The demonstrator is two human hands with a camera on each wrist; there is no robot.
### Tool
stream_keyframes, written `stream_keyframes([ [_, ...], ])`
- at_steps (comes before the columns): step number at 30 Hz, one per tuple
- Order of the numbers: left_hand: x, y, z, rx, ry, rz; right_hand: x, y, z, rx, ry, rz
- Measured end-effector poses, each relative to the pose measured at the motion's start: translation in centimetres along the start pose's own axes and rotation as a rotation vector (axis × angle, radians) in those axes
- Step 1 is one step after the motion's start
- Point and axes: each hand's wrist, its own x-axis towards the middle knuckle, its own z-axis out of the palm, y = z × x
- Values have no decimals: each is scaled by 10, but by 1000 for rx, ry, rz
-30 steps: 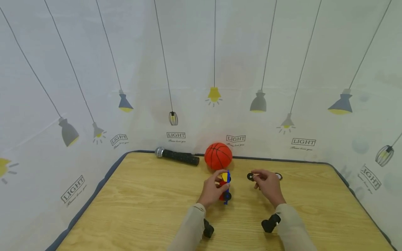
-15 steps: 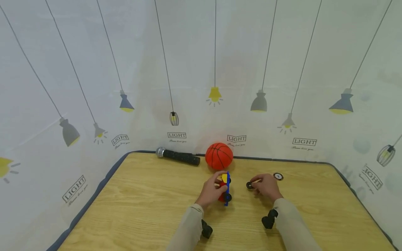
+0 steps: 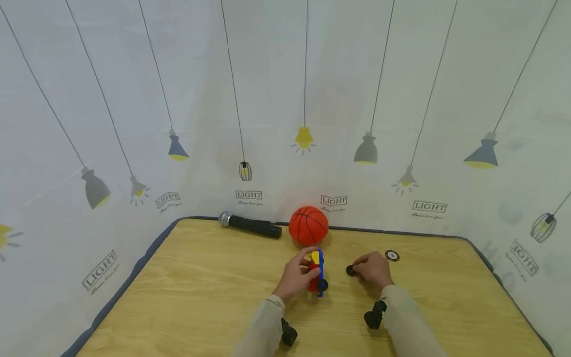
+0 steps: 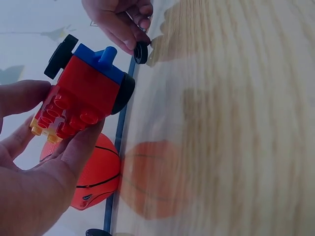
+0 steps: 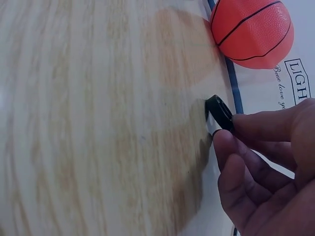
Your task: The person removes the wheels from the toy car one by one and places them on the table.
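Observation:
A toy block car (image 3: 314, 277) with a red studded body, a yellow block, a blue base and black wheels is in my left hand (image 3: 294, 276). Thumb and fingers grip its sides; in the left wrist view the car (image 4: 88, 86) is tilted, clear of the tabletop. To the right, my right hand (image 3: 373, 269) pinches a small black ring-shaped disc (image 3: 351, 270) between thumb and forefinger. The right wrist view shows this disc (image 5: 220, 113) on edge, low over the table; whether it touches the wood I cannot tell.
A red toy basketball (image 3: 309, 225) sits at the table's back edge, just beyond the car. Left of it lies a black microphone (image 3: 252, 225) with a silver head. Behind the right hand is a flat black-and-white round chip (image 3: 392, 256). A printed cloth wall surrounds the wooden table (image 3: 200, 292).
My right hand has moved nearer and lower with the black disc, uncovering the round chip behind it. The left hand keeps its grip on the car and has shifted only slightly.

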Motion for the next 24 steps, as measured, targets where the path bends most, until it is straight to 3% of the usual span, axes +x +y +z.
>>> stream_keyframes([
  [12,3,-3,-2,30,35,-8,-1,-6,7,27,20,19],
  [24,5,0,4,27,23,6,-9,-8,1,49,35,54],
])
